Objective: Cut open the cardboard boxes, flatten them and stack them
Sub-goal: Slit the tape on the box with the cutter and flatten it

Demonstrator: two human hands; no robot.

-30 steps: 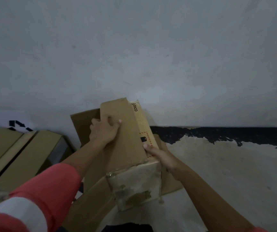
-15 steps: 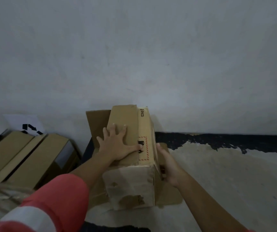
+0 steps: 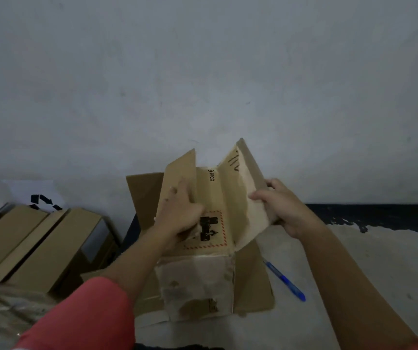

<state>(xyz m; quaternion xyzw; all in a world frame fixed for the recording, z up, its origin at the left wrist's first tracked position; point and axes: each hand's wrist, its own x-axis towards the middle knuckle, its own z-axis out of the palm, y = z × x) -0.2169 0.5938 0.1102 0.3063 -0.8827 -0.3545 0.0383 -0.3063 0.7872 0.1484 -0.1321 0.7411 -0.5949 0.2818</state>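
Centre, on the pale concrete floor (image 3: 359,269) near the grey wall (image 3: 202,84): worn brown cardboard box (image 3: 197,286), standing on a flattened brown cardboard sheet (image 3: 255,279), top flaps raised and spread. Left hand (image 3: 180,213) curled round the left flap, right hand (image 3: 281,210) pinching the right flap, hands apart. Just right of the sheet, a blue pen-shaped tool (image 3: 284,280); at far left, long brown cardboard cartons (image 3: 38,243).

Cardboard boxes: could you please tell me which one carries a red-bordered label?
The centre box, whose flaps the left hand and right hand hold apart. The long boxes at left are plain brown.
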